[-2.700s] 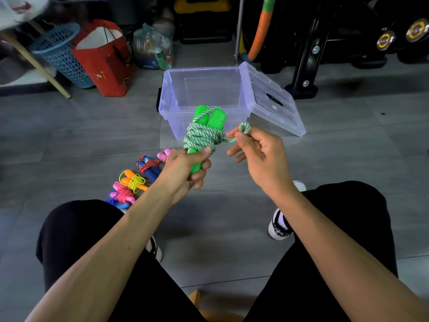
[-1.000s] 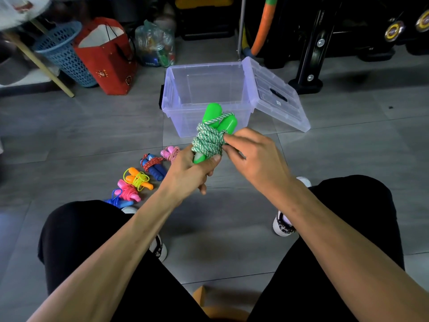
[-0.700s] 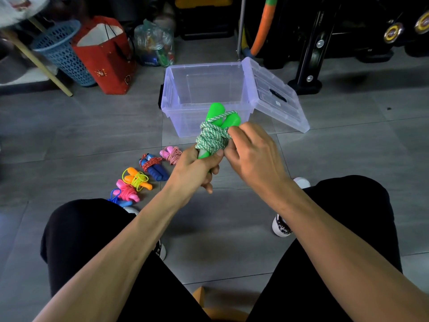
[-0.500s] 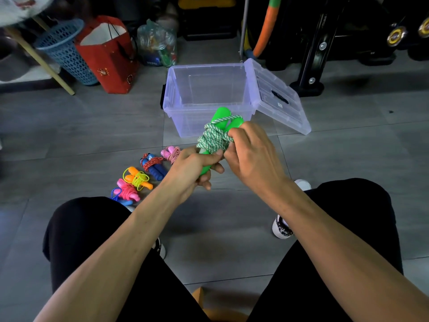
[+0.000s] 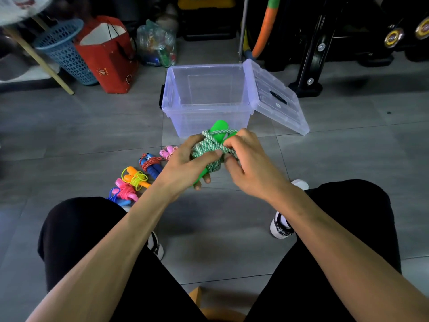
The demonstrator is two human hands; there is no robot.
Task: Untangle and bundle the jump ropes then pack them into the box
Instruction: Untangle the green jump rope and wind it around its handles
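Bare forearms, black trousers and black-and-white sneakers, seen from a head-worn camera.

Both arms are uncovered from the lower frame edge to the wrists, with no sleeve, watch or bracelet showing. The left hand and right hand carry no gloves or rings, and the fingernails are short and plain. Loose black trousers cover both thighs and knees without any print or seam detail. The right sneaker has a white toe cap and black patterned side; the left sneaker shows only a white-and-black edge beside the knee.
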